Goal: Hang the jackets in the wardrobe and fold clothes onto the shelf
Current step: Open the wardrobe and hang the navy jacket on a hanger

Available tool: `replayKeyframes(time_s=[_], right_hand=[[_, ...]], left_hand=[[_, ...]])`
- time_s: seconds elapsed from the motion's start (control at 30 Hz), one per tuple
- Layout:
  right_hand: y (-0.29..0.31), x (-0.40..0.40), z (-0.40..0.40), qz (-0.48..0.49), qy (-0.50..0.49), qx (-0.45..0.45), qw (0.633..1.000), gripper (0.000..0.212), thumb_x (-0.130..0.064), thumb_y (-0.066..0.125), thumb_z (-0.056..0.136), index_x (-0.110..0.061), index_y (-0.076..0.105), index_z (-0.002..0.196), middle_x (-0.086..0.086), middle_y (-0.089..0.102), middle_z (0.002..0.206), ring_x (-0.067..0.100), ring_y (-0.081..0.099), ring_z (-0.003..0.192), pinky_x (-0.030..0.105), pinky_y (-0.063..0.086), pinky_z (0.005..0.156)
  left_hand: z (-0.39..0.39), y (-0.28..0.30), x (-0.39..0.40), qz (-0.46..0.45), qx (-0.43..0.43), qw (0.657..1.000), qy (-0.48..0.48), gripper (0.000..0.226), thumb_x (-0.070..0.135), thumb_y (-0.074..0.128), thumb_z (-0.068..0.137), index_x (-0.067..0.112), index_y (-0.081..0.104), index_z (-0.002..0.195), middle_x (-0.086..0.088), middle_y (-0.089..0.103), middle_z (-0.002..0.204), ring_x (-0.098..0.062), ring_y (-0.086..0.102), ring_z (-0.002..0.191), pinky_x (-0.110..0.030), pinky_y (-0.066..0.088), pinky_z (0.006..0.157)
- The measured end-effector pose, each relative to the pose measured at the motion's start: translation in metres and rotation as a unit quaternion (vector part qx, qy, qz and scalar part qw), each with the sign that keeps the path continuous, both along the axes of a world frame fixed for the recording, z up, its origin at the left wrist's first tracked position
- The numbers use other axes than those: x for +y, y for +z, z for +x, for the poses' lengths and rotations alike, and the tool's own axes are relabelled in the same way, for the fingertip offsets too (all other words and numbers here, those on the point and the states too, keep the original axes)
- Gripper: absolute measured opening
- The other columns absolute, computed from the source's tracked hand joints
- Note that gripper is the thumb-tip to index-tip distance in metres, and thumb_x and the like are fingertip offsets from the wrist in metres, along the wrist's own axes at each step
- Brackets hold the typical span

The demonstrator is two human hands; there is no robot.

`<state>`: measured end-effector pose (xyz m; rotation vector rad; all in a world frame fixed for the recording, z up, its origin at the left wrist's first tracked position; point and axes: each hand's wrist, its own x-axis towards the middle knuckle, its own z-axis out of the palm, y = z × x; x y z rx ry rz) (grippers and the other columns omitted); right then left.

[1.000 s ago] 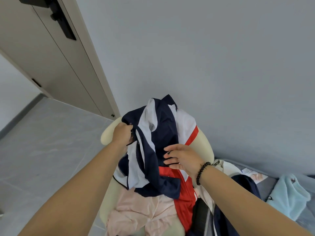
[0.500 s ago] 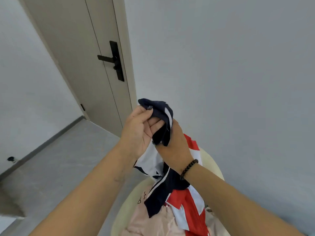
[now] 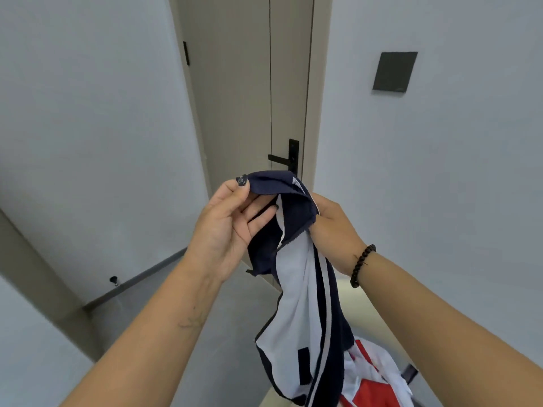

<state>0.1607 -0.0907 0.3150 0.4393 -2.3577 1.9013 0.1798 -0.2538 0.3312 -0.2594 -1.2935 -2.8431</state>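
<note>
A: Head view, the only one. Held up between both hands, at chest height in front of the door (image 3: 249,92): a navy, white and red jacket (image 3: 305,292).

B: And the hands?

A: Left hand (image 3: 232,227) pinching the navy top edge between thumb and fingers, other fingers fairly straight beneath the cloth. Right hand (image 3: 332,230) curled into the fabric just beside the left, fingers mostly hidden behind the fold, so exact grip hard to make out. Beaded bracelet (image 3: 362,265) on that wrist.

B: Rest of the garment?

A: Hanging down below the hands in a loose column, red panels at the bottom, lower end out of sight past the frame edge.

B: Handling?

A: Judging by the drape: light, soft, no stiffness at all, probably a smooth sports fabric, so a little slippery. Nothing fragile. Bound to collapse and twist unless spread.

B: Best place to grip, then?

A: Likely the collar or shoulder seams, one in each hand, moved apart to open the shape before hanging. Present hold looks like a bunched edge near the collar, though not certain which part. Worth finding both shoulders first.

B: Anything else nearby?

A: Above the hands, a black door handle (image 3: 286,157); up to the right, a dark wall panel (image 3: 395,71). No wardrobe or hanger visible.
</note>
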Motion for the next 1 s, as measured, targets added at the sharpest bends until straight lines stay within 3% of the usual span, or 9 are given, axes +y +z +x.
replayKeyframes(time_s=[0.17, 0.4, 0.53, 0.63, 0.7, 0.73, 0.8, 0.87, 1.0], right_hand=[[0.030, -0.081, 0.036, -0.065, 0.024, -0.025, 0.997, 0.028, 0.003, 0.040, 0.088, 0.000, 0.067, 0.096, 0.011, 0.062, 0.078, 0.019, 0.053, 0.071, 0.031, 0.044, 0.066], [0.047, -0.214, 0.093, -0.123, 0.110, -0.068, 0.984, 0.027, 0.001, 0.046, 0.089, -0.001, 0.070, 0.100, 0.013, 0.065, 0.081, 0.020, 0.057, 0.068, 0.025, 0.047, 0.060], [0.048, -0.275, 0.119, -0.164, 0.187, -0.115, 0.962, 0.033, 0.006, 0.043, 0.089, -0.008, 0.072, 0.098, 0.003, 0.067, 0.068, 0.013, 0.059, 0.053, 0.020, 0.047, 0.050], [0.051, -0.316, 0.137, -0.177, 0.252, -0.150, 0.939, 0.029, 0.004, 0.046, 0.090, -0.011, 0.070, 0.089, 0.002, 0.066, 0.065, 0.013, 0.057, 0.053, 0.022, 0.047, 0.051], [0.054, -0.338, 0.144, -0.188, 0.269, -0.166, 0.930, 0.027, 0.007, 0.043, 0.087, -0.007, 0.065, 0.080, 0.003, 0.061, 0.060, 0.015, 0.054, 0.050, 0.023, 0.047, 0.050], [0.055, -0.348, 0.145, -0.194, 0.269, -0.173, 0.928, 0.026, 0.009, 0.041, 0.086, -0.004, 0.063, 0.080, 0.004, 0.059, 0.059, 0.015, 0.053, 0.050, 0.023, 0.046, 0.049], [0.054, -0.363, 0.144, -0.198, 0.260, -0.182, 0.927, 0.027, 0.012, 0.037, 0.083, 0.000, 0.061, 0.082, 0.005, 0.056, 0.058, 0.016, 0.051, 0.048, 0.023, 0.045, 0.046], [0.048, -0.379, 0.137, -0.195, 0.239, -0.193, 0.931, 0.026, 0.012, 0.036, 0.079, -0.002, 0.056, 0.071, 0.003, 0.052, 0.055, 0.016, 0.049, 0.048, 0.022, 0.042, 0.046], [0.006, -0.414, 0.115, -0.202, 0.184, -0.323, 0.906, 0.026, 0.011, 0.035, 0.074, -0.008, 0.048, 0.062, 0.002, 0.048, 0.060, 0.019, 0.048, 0.054, 0.027, 0.042, 0.053]], left_hand=[[0.043, 0.002, -0.082, -0.060, 0.013, 0.993, 0.104, 0.012, 0.017, 0.052, 0.095, 0.021, 0.062, 0.090, 0.008, 0.069, 0.091, -0.008, 0.063, 0.091, -0.022, 0.047, 0.076], [0.120, -0.030, -0.202, -0.235, -0.008, 0.961, 0.149, 0.049, -0.011, 0.042, 0.092, 0.017, 0.062, 0.127, 0.005, 0.068, 0.124, -0.010, 0.061, 0.117, -0.028, 0.049, 0.092], [0.158, -0.065, -0.251, -0.383, -0.008, 0.906, 0.177, 0.060, 0.001, 0.064, 0.089, 0.030, 0.047, 0.138, 0.016, 0.060, 0.128, 0.010, 0.057, 0.112, -0.012, 0.049, 0.086], [0.180, -0.098, -0.292, -0.518, -0.019, 0.823, 0.231, 0.064, 0.028, 0.077, 0.079, 0.038, 0.046, 0.134, 0.018, 0.062, 0.121, 0.000, 0.059, 0.112, -0.026, 0.051, 0.093], [0.194, -0.124, -0.322, -0.578, -0.104, 0.765, 0.266, 0.055, 0.039, 0.074, 0.074, 0.040, 0.051, 0.124, 0.017, 0.063, 0.109, -0.004, 0.060, 0.103, -0.029, 0.052, 0.088], [0.201, -0.136, -0.337, -0.588, -0.155, 0.747, 0.269, 0.040, 0.041, 0.070, 0.075, 0.037, 0.056, 0.113, 0.015, 0.065, 0.101, -0.007, 0.062, 0.095, -0.031, 0.053, 0.083], [0.217, -0.147, -0.358, -0.538, -0.233, 0.763, 0.272, 0.014, 0.032, 0.058, 0.086, 0.020, 0.053, 0.079, 0.008, 0.063, 0.077, -0.015, 0.059, 0.073, -0.032, 0.049, 0.070], [0.228, -0.148, -0.373, -0.457, -0.268, 0.789, 0.311, 0.034, 0.017, 0.050, 0.095, 0.015, 0.034, 0.064, 0.006, 0.046, 0.058, -0.014, 0.041, 0.059, -0.028, 0.032, 0.059], [0.234, -0.111, -0.395, -0.378, -0.255, 0.800, 0.389, 0.039, 0.017, 0.050, 0.097, 0.017, 0.031, 0.064, 0.004, 0.037, 0.054, -0.011, 0.034, 0.056, -0.022, 0.024, 0.053]])
